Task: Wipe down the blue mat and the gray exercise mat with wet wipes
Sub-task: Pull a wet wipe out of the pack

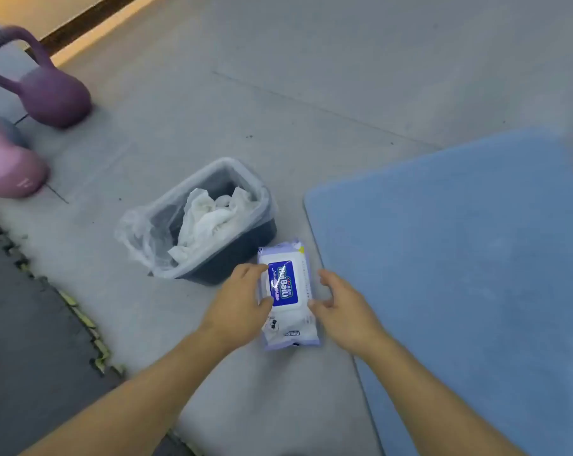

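**Wipe pack steadied at the blue mat's edge**

The wet-wipe pack [286, 291] is laid flat on the gray exercise mat [245, 110], just beside the near left corner of the blue mat [459, 258], probably so that both surfaces can be reached from one spot. Its left side is held by the left hand [242, 297], fingers curled against the edge and thumb set at the lid, apparently to keep the pack from sliding. The right hand [341, 307] is placed at the right side, fingers loosely spread and holding nothing, the thumb tip at the lid's corner; actual contact cannot be told. The lid appears shut, so a fresh wipe is judged not yet drawn. A lined bin [239, 255] is stood touching the pack's far end, with crumpled wipes [209, 222] kept inside for disposal.
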